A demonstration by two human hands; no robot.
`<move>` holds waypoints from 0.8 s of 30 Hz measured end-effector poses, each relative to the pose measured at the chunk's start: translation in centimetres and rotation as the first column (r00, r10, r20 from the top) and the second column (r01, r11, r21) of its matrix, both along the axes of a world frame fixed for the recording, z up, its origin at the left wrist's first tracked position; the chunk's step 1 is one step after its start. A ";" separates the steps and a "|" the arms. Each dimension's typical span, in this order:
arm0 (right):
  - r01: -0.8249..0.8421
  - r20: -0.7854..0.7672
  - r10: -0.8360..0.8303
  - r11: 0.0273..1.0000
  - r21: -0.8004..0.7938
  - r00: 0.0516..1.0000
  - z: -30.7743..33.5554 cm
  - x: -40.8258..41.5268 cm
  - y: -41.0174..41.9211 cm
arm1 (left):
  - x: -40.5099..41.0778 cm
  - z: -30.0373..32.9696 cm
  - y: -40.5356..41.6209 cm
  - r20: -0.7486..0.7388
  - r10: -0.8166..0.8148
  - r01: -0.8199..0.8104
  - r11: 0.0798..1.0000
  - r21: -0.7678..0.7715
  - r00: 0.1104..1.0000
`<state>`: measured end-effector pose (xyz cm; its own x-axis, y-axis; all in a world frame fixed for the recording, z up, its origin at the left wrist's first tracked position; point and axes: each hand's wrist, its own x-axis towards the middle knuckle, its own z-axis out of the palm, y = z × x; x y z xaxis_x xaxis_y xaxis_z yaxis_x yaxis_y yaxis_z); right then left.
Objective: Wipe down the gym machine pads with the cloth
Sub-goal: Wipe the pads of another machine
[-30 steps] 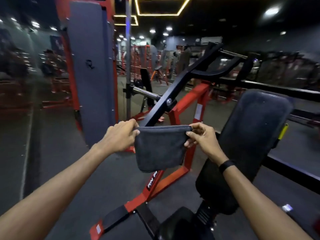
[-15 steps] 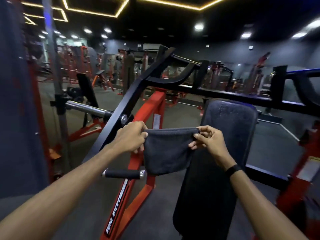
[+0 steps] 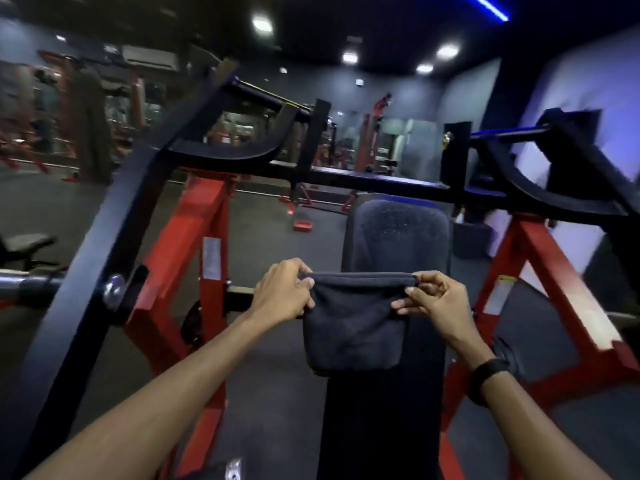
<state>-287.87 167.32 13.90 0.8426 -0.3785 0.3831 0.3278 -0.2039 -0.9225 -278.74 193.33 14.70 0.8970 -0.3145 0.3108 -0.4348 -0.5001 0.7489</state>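
A folded dark grey cloth (image 3: 353, 327) hangs stretched between both hands. My left hand (image 3: 284, 289) pinches its upper left corner and my right hand (image 3: 433, 303) pinches its upper right corner. Right behind the cloth stands the machine's long black back pad (image 3: 394, 233), upright and centred in view; its lower part runs down below the cloth. The cloth hangs in front of the pad's middle, and I cannot tell if it touches the pad.
Red frame legs (image 3: 194, 258) stand left and right of the pad, with black lever arms (image 3: 138, 188) and a black crossbar (image 3: 381, 183) above. A chrome weight peg (image 3: 27, 282) sticks out at the left. Other machines fill the dark gym behind.
My view has swung right, so the back pad now sits centred behind the cloth instead of off to the right. Both hands keep the same hold on the cloth's top corners.
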 end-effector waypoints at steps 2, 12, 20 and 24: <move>0.084 0.008 -0.084 0.996 0.011 0.996 -0.1 0.8 0.3 | 2.7 0.1 -0.7 0.003 -0.044 0.044 0.999 0.016 0.999; 0.376 0.007 -0.377 0.926 0.013 0.926 -1.4 4.4 3.6 | 11.6 -1.7 -1.8 -0.105 -0.261 0.255 0.965 -0.061 0.960; 0.538 0.207 -0.502 0.721 -0.437 0.840 -2.3 7.8 5.0 | 14.9 -1.9 -4.1 -0.132 -0.344 0.308 0.923 -0.232 0.930; 0.532 0.298 -0.473 0.505 -0.679 0.829 -4.1 11.8 6.3 | 16.3 -2.1 -5.4 -0.126 -0.366 0.313 0.897 -0.311 0.922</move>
<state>-276.10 173.65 9.81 0.5630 -0.3133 0.7648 0.0056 -0.9239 -0.3826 -262.47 187.91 12.57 0.7991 -0.5332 0.2777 -0.3879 -0.1044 0.9158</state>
